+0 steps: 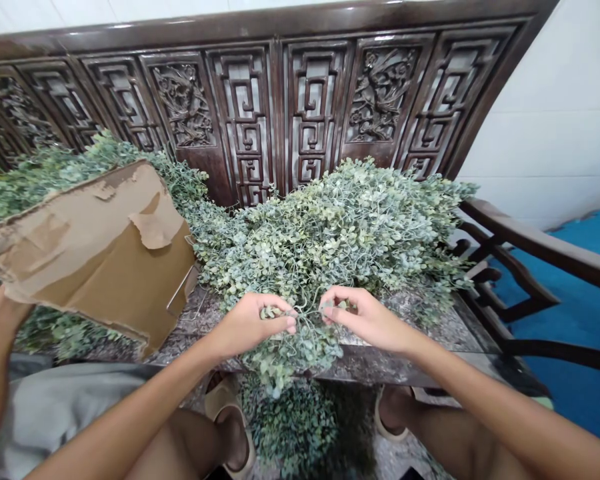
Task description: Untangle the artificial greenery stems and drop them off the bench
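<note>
My left hand [255, 325] is closed, thumb and fingers pinching a sprig of small-leaved greenery [293, 350] by its stems. Opposite it, close by, my right hand [367, 317] pinches the same sprig, with a few leaves poking out behind its fingers. The sprig's leafy end hangs over the front edge of the bench seat. Right behind both hands lies a large heap of pale green, artificial-looking foliage [340, 227]. The exact stems between my fingertips are too small to make out.
Another person's hand [0, 303] holds a torn cardboard piece [105, 253] at left, with a thin metal wire on it. More greenery [115, 153] lies behind it and a bunch [295, 427] under the seat. A carved wooden backrest [280, 100] and armrest [545, 243] bound the bench.
</note>
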The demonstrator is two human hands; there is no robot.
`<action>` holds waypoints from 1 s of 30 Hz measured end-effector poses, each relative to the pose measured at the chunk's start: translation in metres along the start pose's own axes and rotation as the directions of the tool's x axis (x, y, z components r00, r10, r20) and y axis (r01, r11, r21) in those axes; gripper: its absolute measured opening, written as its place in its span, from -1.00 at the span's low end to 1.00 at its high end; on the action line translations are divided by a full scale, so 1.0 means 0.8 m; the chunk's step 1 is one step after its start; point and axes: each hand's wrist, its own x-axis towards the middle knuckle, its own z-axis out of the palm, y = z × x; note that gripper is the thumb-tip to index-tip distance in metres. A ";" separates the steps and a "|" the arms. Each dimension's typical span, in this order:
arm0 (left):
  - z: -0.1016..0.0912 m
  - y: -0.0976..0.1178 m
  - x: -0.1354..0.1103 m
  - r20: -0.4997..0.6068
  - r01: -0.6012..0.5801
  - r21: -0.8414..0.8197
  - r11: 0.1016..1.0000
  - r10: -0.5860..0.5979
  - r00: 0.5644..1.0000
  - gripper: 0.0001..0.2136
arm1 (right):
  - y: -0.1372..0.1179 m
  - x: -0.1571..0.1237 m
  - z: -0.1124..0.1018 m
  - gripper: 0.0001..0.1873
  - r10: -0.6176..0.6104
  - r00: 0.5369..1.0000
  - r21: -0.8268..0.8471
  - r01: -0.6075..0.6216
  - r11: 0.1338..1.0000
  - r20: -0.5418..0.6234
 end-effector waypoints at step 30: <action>0.023 -0.008 -0.001 -0.057 0.049 -0.127 0.991 -0.057 0.997 -0.78 | 0.023 0.017 0.021 -0.62 0.092 0.966 0.235 -0.150 0.960 0.243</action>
